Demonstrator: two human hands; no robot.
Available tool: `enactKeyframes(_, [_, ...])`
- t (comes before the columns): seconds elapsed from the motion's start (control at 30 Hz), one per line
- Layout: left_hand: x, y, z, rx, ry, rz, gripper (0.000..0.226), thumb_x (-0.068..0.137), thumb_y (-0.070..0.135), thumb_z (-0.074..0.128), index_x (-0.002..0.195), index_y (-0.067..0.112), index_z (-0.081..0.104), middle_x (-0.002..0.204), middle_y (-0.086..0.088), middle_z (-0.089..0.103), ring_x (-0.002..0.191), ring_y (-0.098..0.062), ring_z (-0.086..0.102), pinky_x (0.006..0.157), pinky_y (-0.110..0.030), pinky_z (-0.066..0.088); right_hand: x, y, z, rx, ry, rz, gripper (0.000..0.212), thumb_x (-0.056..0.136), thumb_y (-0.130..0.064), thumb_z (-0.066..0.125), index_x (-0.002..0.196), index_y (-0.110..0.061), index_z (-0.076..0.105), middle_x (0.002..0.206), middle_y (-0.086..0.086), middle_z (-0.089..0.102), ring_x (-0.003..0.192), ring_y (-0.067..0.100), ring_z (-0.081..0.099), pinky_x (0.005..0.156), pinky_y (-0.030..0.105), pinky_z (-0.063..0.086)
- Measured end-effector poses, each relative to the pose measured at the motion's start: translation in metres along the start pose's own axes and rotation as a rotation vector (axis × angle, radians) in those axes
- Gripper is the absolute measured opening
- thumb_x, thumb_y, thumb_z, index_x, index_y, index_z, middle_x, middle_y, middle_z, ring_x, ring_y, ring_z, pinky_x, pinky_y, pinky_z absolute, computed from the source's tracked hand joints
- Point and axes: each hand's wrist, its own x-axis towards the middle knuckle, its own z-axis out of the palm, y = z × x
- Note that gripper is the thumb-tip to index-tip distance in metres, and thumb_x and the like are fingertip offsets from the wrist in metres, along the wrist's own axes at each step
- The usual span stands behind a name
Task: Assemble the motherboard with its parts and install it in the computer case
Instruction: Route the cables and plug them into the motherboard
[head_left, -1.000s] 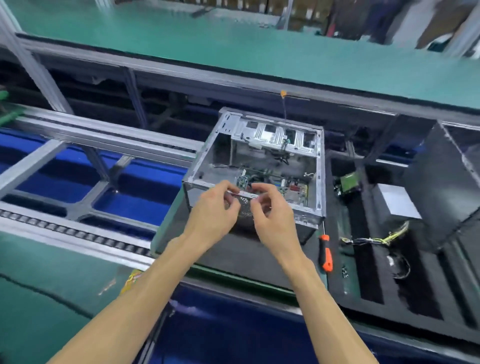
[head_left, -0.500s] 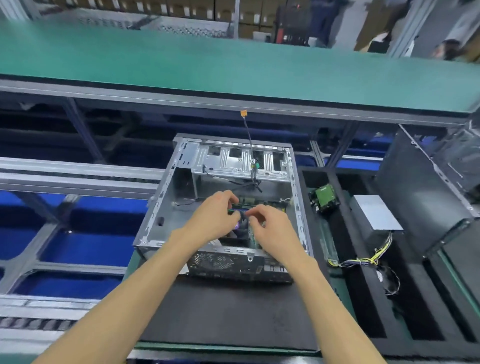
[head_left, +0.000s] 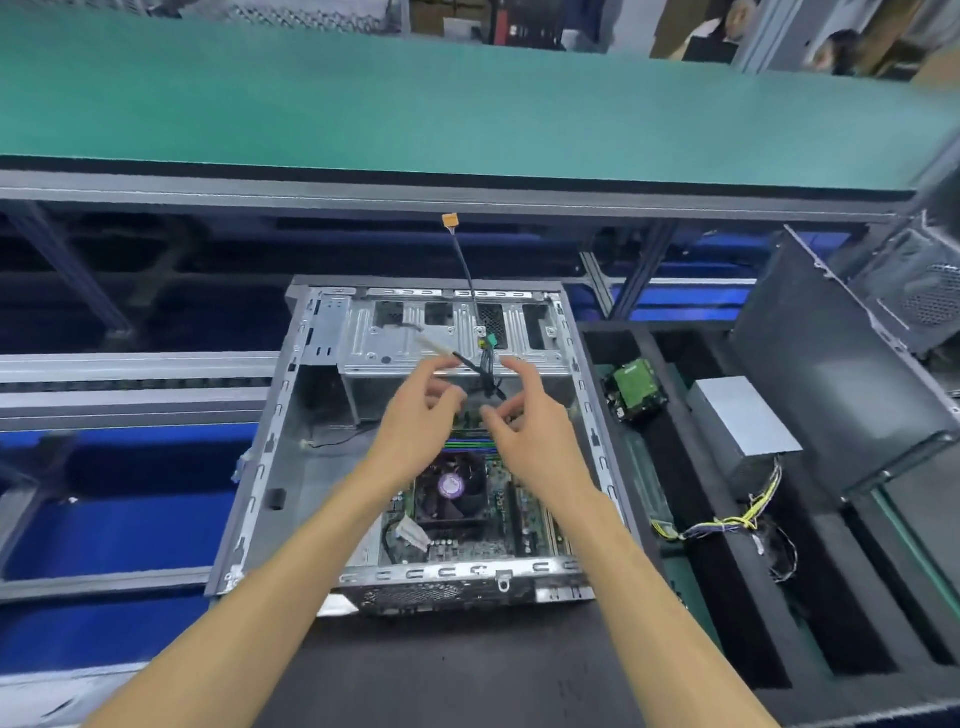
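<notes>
My hands are both over the open computer case (head_left: 291, 415), which lies on its side on the black mat (head_left: 467, 670) of the counter. My left hand (head_left: 415, 415) and right hand (head_left: 524, 421) hover close together above the far half of the case, fingers loosely spread and a little curled; neither plainly grips anything, though the blur keeps me from telling whether a fingertip touches the black cable (head_left: 475, 371) that runs between them. That cable bundle hangs from the drive cage (head_left: 415, 332) and crosses right where my hands are, and one strand rises out of the case to an orange connector (head_left: 450, 220) standing above the far wall.

The motherboard (head_left: 524, 514) sits inside the case on its floor, toward the near right part, with the round cooler fan (head_left: 451, 488) on it between my forearms and the coloured memory slots (head_left: 467, 443) just beyond the fan.

To the right of the case, a black foam tray (head_left: 737, 613) holds a green circuit board (head_left: 635, 391), a grey power supply (head_left: 740, 421) with yellow and black wires (head_left: 727, 525) trailing toward me, and a dark side panel (head_left: 831, 374) leaning upright. A green conveyor belt (head_left: 467, 104) runs across beyond the case
</notes>
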Motion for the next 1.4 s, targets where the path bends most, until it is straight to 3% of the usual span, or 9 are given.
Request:
enactKeyframes(0.2, [0.008, 0.016, 0.012, 0.018, -0.060, 0.245, 0.037, 0.101, 0.004, 0.045, 0.123, 0.025, 0.065, 0.115, 0.004, 0.066, 0.110, -0.010, 0.061, 0.095, -0.029, 0.049, 0.025, -0.004, 0.001, 0.161, 0.117, -0.010, 0.008, 0.103, -0.021, 0.058, 0.102, -0.026, 0.065, 0.070, -0.010, 0.068, 0.059, 0.009, 0.063, 0.049, 0.029, 0.045])
enactKeyframes(0.33, [0.027, 0.010, 0.020, 0.276, 0.130, 0.067, 0.010, 0.098, 0.033, 0.056, 0.106, 0.029, 0.059, 0.091, 0.012, 0.064, 0.084, -0.005, 0.061, 0.078, -0.033, 0.052, 0.029, 0.003, 0.001, 0.203, 0.136, 0.170, 0.016, 0.106, -0.030, 0.051, 0.099, -0.022, 0.062, 0.087, 0.010, 0.073, 0.071, 0.025, 0.072, 0.062, 0.044, 0.059])
enactKeyframes(0.53, [0.048, 0.017, 0.041, 0.807, 0.223, 0.166, 0.038, 0.092, 0.053, 0.062, 0.096, 0.016, 0.062, 0.092, 0.001, 0.064, 0.081, -0.024, 0.063, 0.066, -0.036, 0.049, 0.030, 0.010, 0.001, 0.277, 0.177, 0.239, 0.023, 0.104, -0.018, 0.046, 0.106, -0.009, 0.068, 0.084, 0.008, 0.073, 0.068, 0.025, 0.072, 0.060, 0.053, 0.059])
enactKeyframes(0.73, [0.048, 0.024, 0.044, 0.501, 0.077, 0.214, 0.005, 0.086, 0.026, 0.070, 0.088, 0.023, 0.066, 0.074, 0.008, 0.061, 0.083, -0.021, 0.059, 0.082, -0.043, 0.051, 0.030, 0.010, 0.002, 0.260, 0.229, 0.220, 0.018, 0.103, -0.027, 0.050, 0.091, -0.020, 0.062, 0.075, -0.001, 0.071, 0.060, 0.014, 0.070, 0.059, 0.048, 0.060])
enactKeyframes(0.97, [0.047, 0.025, 0.026, 0.357, 0.063, 0.176, 0.021, 0.080, 0.028, 0.072, 0.073, 0.021, 0.053, 0.072, 0.005, 0.055, 0.064, -0.010, 0.048, 0.056, -0.028, 0.037, 0.035, 0.004, -0.002, 0.406, 0.214, 0.191, 0.014, 0.105, -0.017, 0.052, 0.107, -0.015, 0.066, 0.079, 0.000, 0.071, 0.060, 0.014, 0.070, 0.053, 0.039, 0.060])
enactKeyframes(1.1, [0.042, 0.022, 0.012, 0.278, 0.018, 0.158, 0.014, 0.084, 0.022, 0.073, 0.081, 0.013, 0.062, 0.073, -0.005, 0.063, 0.063, -0.011, 0.051, 0.058, -0.025, 0.042, 0.044, -0.003, -0.005, 0.479, 0.239, 0.161, 0.016, 0.103, -0.012, 0.054, 0.114, -0.010, 0.066, 0.088, 0.000, 0.072, 0.066, 0.005, 0.068, 0.050, 0.023, 0.054])
enactKeyframes(1.2, [0.037, 0.023, 0.007, 0.240, -0.010, 0.195, 0.015, 0.089, 0.029, 0.072, 0.083, 0.016, 0.069, 0.076, -0.002, 0.065, 0.069, -0.011, 0.057, 0.065, -0.024, 0.045, 0.054, -0.013, -0.005, 0.375, 0.107, 0.119, 0.028, 0.103, -0.009, 0.048, 0.111, -0.018, 0.073, 0.095, -0.001, 0.076, 0.078, 0.010, 0.070, 0.063, 0.035, 0.059])
enactKeyframes(1.3, [0.037, 0.025, 0.003, 0.285, 0.010, 0.279, 0.011, 0.090, 0.027, 0.072, 0.088, 0.017, 0.073, 0.085, 0.009, 0.063, 0.084, -0.014, 0.058, 0.076, -0.021, 0.046, 0.058, -0.020, -0.005, 0.267, -0.085, 0.071, 0.044, 0.098, -0.007, 0.037, 0.093, -0.022, 0.077, 0.083, 0.007, 0.075, 0.066, 0.013, 0.063, 0.058, 0.037, 0.053])
enactKeyframes(1.4, [0.041, 0.025, -0.001, 0.388, 0.061, 0.422, 0.014, 0.090, 0.023, 0.073, 0.087, 0.010, 0.074, 0.090, 0.007, 0.054, 0.096, -0.017, 0.051, 0.086, -0.030, 0.041, 0.057, -0.021, -0.008, 0.345, -0.170, 0.103, 0.041, 0.096, -0.008, 0.036, 0.096, -0.016, 0.076, 0.094, 0.022, 0.072, 0.080, 0.034, 0.067, 0.074, 0.055, 0.059])
